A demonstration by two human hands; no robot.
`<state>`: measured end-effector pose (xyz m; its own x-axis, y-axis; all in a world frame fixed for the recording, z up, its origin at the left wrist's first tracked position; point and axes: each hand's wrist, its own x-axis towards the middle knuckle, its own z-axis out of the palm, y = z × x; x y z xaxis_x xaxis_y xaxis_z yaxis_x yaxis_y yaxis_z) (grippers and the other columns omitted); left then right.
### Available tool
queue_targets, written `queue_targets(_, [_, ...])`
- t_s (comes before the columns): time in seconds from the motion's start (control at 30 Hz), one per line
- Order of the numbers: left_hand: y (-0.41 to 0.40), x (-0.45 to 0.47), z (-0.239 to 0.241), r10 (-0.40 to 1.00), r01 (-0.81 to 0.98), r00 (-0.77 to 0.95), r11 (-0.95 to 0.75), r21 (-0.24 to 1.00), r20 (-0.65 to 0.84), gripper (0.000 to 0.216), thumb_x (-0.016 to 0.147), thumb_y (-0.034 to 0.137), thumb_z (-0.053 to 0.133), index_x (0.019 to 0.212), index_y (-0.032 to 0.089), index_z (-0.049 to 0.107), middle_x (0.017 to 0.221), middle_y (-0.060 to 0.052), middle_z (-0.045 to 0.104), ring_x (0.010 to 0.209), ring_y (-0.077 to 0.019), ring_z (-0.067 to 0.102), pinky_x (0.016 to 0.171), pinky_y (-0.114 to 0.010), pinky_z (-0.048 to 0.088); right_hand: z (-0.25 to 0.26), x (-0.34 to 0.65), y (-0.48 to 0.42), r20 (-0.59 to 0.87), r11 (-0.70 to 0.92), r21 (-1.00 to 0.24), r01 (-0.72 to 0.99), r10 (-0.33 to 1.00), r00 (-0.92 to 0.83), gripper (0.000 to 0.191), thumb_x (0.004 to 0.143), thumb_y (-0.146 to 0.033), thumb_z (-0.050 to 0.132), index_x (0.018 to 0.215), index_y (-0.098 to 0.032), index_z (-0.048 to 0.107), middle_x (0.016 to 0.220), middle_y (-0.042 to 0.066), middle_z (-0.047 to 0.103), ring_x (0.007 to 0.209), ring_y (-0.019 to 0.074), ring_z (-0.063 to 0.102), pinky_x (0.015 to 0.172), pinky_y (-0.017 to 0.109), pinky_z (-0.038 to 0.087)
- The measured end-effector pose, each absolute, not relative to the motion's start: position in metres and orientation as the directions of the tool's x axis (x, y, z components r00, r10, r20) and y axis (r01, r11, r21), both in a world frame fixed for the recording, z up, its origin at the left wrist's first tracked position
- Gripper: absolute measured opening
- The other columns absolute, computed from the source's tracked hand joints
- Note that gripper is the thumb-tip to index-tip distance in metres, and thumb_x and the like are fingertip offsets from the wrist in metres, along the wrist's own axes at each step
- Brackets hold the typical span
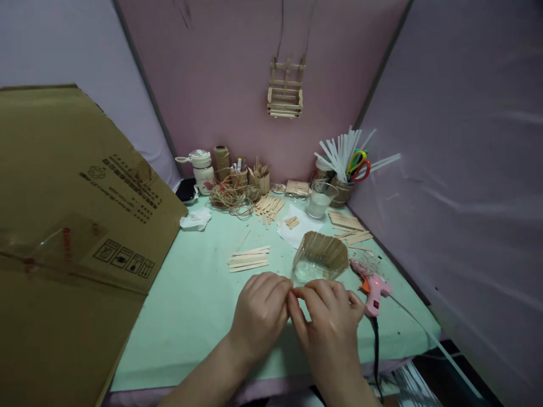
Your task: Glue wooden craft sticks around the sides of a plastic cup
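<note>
My left hand [262, 308] and my right hand [326, 314] meet at the fingertips over the near part of the table. Both are closed in a pinch, and whatever lies between the fingers is too small or hidden to name. Just beyond them stands a clear plastic container [306, 272] whose far sides are covered with brown craft sticks [326, 249]. Left of it, several flat craft sticks [249, 259] lie side by side. A pink glue gun [375, 291] rests to the right of my right hand, its cord running off the near edge.
A large cardboard box [85, 237] stands at the left. Along the back are a tangle of twine [233, 195], a white bottle [202, 172], a clear cup [321, 199] and a holder with glue sticks [339, 152] and scissors [360, 167]. More sticks [345, 220] lie at right.
</note>
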<state>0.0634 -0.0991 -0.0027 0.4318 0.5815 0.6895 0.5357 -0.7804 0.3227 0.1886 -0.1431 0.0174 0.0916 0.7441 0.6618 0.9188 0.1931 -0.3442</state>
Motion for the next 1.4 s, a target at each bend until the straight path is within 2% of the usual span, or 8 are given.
queue_targets(0.1, [-0.092,0.062,0.002,0.592,0.53,0.475,-0.783,0.325,0.652,0.014,0.09,0.015,0.057,0.103,0.016,0.063,0.097,-0.009,0.073,0.091,-0.0244,0.067,0.08,-0.039,0.056,0.018,0.198,-0.146,0.678,0.174,-0.309,0.935,0.73,0.088,0.022,0.097,-0.026,0.055,0.077,-0.023,0.066,0.074,0.001,0.066,0.08,0.0203,0.055,0.081,0.04,0.026])
queue_targets(0.27, [-0.039,0.057,0.032,0.578,0.519,0.661,-0.813,0.265,0.478,0.055,0.083,0.007,0.066,0.134,0.022,0.052,0.147,-0.013,0.051,0.125,-0.0299,0.054,0.098,-0.048,0.051,0.024,0.226,-0.154,0.7,0.188,-0.239,0.953,0.713,0.035,0.012,0.095,-0.028,0.059,0.085,-0.024,0.065,0.082,0.001,0.069,0.085,0.0206,0.056,0.084,0.039,0.028])
queue_targets(0.4, [0.009,0.072,0.045,0.454,0.379,0.843,-0.882,0.281,0.287,0.058,0.077,-0.007,0.057,0.123,0.029,0.061,0.16,-0.004,0.035,0.134,-0.024,0.05,0.089,-0.031,0.053,0.026,0.245,-0.158,0.705,0.221,-0.174,0.96,0.709,-0.035,0.011,0.096,-0.029,0.058,0.089,-0.023,0.063,0.084,0.002,0.068,0.086,0.0208,0.055,0.083,0.038,0.029])
queue_targets(0.5, [0.028,0.087,0.043,0.372,0.307,0.902,-0.909,0.281,0.219,0.045,0.081,-0.004,0.053,0.11,0.027,0.068,0.153,0.0,0.048,0.117,-0.0191,0.063,0.078,-0.024,0.05,0.026,0.252,-0.158,0.694,0.234,-0.154,0.96,0.717,-0.063,0.01,0.096,-0.029,0.058,0.088,-0.024,0.062,0.084,0.002,0.068,0.085,0.0204,0.055,0.081,0.037,0.029])
queue_targets(0.6, [0.032,0.095,0.036,0.339,0.27,0.902,-0.926,0.264,0.267,0.034,0.087,0.003,0.054,0.105,0.026,0.071,0.136,0.001,0.063,0.102,-0.017,0.067,0.076,-0.025,0.048,0.027,0.254,-0.156,0.685,0.23,-0.165,0.959,0.726,-0.057,0.013,0.097,-0.032,0.056,0.088,-0.024,0.062,0.084,0.002,0.067,0.085,0.0206,0.056,0.082,0.037,0.03])
queue_targets(0.73, [0.027,0.098,0.036,0.278,0.258,0.92,-0.96,0.104,0.276,0.021,0.09,0.011,0.06,0.103,0.023,0.072,0.115,-0.003,0.071,0.098,-0.0202,0.064,0.072,-0.028,0.044,0.031,0.256,-0.15,0.678,0.197,-0.181,0.963,0.735,-0.023,0.017,0.099,-0.033,0.053,0.088,-0.024,0.061,0.085,0.004,0.067,0.086,0.0216,0.056,0.084,0.039,0.032])
queue_targets(0.9, [0.021,0.1,0.041,0.235,0.248,0.941,-0.969,-0.023,0.241,0.011,0.092,0.02,0.061,0.091,0.02,0.072,0.093,-0.004,0.07,0.092,-0.0212,0.057,0.064,-0.03,0.039,0.029,0.265,-0.143,0.663,0.209,-0.068,0.975,0.74,-0.113,0.012,0.096,-0.032,0.058,0.089,-0.024,0.063,0.086,0.003,0.068,0.087,0.0217,0.056,0.083,0.038,0.032])
queue_targets(1.4, [0.021,0.1,0.031,0.222,0.207,0.914,-0.975,0.078,0.339,0.011,0.091,0.019,0.063,0.086,0.021,0.073,0.086,-0.004,0.066,0.088,-0.0206,0.053,0.066,-0.032,0.04,0.036,0.253,-0.119,0.577,0.188,0.023,0.982,0.8,-0.166,0.024,0.099,-0.029,0.048,0.083,-0.021,0.065,0.084,0.005,0.067,0.085,0.0217,0.051,0.084,0.038,0.027])
